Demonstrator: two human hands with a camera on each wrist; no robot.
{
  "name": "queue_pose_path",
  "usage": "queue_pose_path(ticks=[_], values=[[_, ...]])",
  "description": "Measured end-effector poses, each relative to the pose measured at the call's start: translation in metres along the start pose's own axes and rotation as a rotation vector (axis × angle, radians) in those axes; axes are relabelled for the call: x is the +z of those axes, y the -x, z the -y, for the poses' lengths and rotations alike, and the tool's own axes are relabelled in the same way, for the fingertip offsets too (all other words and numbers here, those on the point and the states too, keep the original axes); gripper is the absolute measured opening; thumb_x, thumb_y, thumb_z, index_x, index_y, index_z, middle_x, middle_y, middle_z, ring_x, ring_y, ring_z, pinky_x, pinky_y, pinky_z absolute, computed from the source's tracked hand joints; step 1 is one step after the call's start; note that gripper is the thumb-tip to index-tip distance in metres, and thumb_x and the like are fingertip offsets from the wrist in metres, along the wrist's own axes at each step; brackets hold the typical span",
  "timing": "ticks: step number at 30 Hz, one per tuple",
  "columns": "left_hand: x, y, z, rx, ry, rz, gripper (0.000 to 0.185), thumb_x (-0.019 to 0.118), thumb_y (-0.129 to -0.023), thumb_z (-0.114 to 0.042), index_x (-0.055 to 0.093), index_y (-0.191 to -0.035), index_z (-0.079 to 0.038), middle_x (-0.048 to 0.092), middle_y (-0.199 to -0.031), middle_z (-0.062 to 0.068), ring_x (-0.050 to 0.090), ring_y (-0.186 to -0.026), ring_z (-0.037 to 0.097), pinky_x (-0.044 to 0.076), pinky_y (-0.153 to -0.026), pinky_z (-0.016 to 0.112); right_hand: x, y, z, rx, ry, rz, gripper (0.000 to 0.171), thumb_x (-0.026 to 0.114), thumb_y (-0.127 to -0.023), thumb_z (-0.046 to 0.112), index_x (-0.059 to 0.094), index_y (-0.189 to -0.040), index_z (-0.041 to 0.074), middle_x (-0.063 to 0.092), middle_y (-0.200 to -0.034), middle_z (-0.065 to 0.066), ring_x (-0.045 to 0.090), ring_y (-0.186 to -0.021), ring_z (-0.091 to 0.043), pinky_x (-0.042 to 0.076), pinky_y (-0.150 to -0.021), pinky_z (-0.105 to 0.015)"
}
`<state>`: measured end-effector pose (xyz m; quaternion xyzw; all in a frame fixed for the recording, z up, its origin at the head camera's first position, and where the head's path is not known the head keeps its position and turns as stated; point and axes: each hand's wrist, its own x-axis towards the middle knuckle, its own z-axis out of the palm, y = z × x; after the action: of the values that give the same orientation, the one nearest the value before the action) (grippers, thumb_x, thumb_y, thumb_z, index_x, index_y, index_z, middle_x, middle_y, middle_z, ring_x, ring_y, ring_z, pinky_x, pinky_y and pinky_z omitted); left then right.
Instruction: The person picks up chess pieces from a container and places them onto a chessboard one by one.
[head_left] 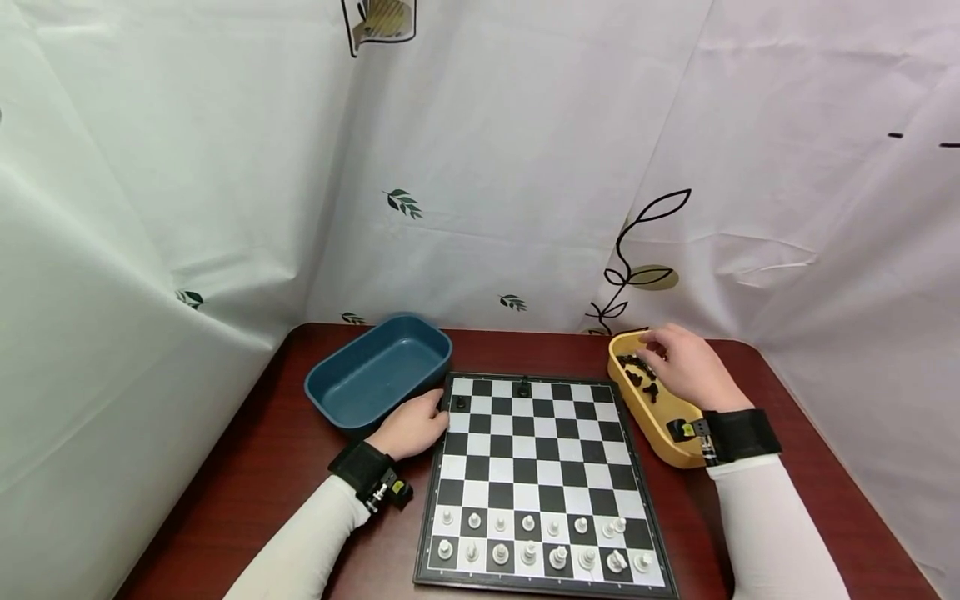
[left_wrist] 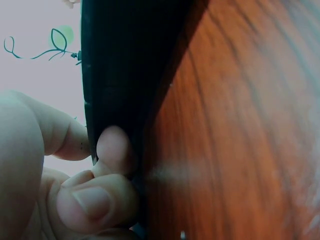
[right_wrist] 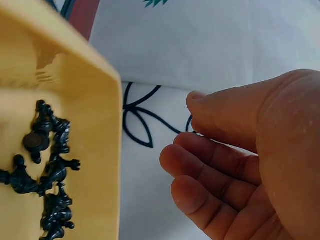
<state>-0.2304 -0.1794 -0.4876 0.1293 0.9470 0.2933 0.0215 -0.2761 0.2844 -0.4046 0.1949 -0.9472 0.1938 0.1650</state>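
A black-and-white chessboard [head_left: 536, 471] lies on the table. My left hand [head_left: 413, 423] holds its left edge near the far corner; in the left wrist view the thumb [left_wrist: 67, 137] and curled fingers [left_wrist: 116, 150] are at the board's dark side. White chess pieces [head_left: 529, 552] stand in two rows along the near side. A small black piece [head_left: 461, 402] and a taller black piece [head_left: 523, 387] stand toward the far side. My right hand [head_left: 686, 367] hovers over the yellow tray [head_left: 667, 450], fingers loosely bent with nothing between them. Black chess pieces [right_wrist: 54, 172] lie jumbled inside it.
A blue tray [head_left: 352, 367] stands left of the board, just behind my left hand. The dark red wooden table [head_left: 240, 492] ends against a white patterned cloth [head_left: 495, 167] behind and at both sides.
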Motion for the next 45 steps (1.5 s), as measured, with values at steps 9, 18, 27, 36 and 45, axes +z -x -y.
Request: queue_pose_path(ticks=[9, 18, 27, 36, 45], values=[[0.001, -0.001, 0.001, 0.014, 0.004, 0.009, 0.046, 0.057, -0.106, -0.02, 0.065, -0.149, -0.004, 0.076, -0.118, 0.005, 0.068, -0.098, 0.016, 0.056, -0.095, 0.045, 0.01, 0.002, -0.016, 0.028, 0.033, 0.047, 0.023, 0.075, -0.103, 0.011, 0.077, -0.12, -0.005, 0.074, -0.118, -0.025, 0.07, -0.107, -0.044, 0.053, -0.094, -0.064], [0.001, -0.001, 0.002, -0.004, -0.003, 0.002, 0.045, 0.058, -0.105, -0.021, 0.066, -0.146, -0.005, 0.074, -0.103, 0.0, 0.065, -0.09, 0.015, 0.055, -0.091, 0.043, 0.021, -0.001, -0.021, 0.036, 0.016, 0.094, 0.021, 0.075, -0.103, 0.01, 0.078, -0.117, -0.005, 0.075, -0.112, -0.02, 0.069, -0.101, -0.038, 0.054, -0.091, -0.061], [-0.003, -0.001, -0.003, -0.017, 0.004, 0.014, 0.044, 0.058, -0.106, -0.019, 0.065, -0.147, -0.004, 0.075, -0.107, 0.002, 0.066, -0.092, 0.015, 0.055, -0.092, 0.044, 0.029, -0.005, -0.026, -0.015, 0.032, 0.125, 0.012, 0.081, -0.097, 0.007, 0.079, -0.103, -0.002, 0.076, -0.097, -0.014, 0.071, -0.088, -0.032, 0.056, -0.085, -0.056], [-0.005, -0.001, -0.005, -0.017, 0.004, 0.014, 0.045, 0.058, -0.106, -0.019, 0.065, -0.148, -0.004, 0.075, -0.109, 0.003, 0.066, -0.093, 0.015, 0.055, -0.093, 0.043, 0.027, -0.005, -0.025, 0.034, 0.039, 0.2, 0.011, 0.081, -0.098, 0.012, 0.079, -0.1, 0.002, 0.071, -0.083, -0.001, 0.063, -0.073, -0.018, 0.052, -0.074, -0.046], [-0.003, -0.002, -0.002, -0.014, 0.007, 0.01, 0.044, 0.058, -0.106, -0.02, 0.066, -0.147, -0.004, 0.075, -0.11, 0.002, 0.066, -0.093, 0.015, 0.055, -0.093, 0.044, 0.027, -0.002, -0.025, 0.078, 0.015, 0.282, 0.025, 0.083, -0.097, 0.014, 0.078, -0.113, -0.004, 0.07, -0.083, -0.001, 0.062, -0.072, -0.016, 0.052, -0.073, -0.044]])
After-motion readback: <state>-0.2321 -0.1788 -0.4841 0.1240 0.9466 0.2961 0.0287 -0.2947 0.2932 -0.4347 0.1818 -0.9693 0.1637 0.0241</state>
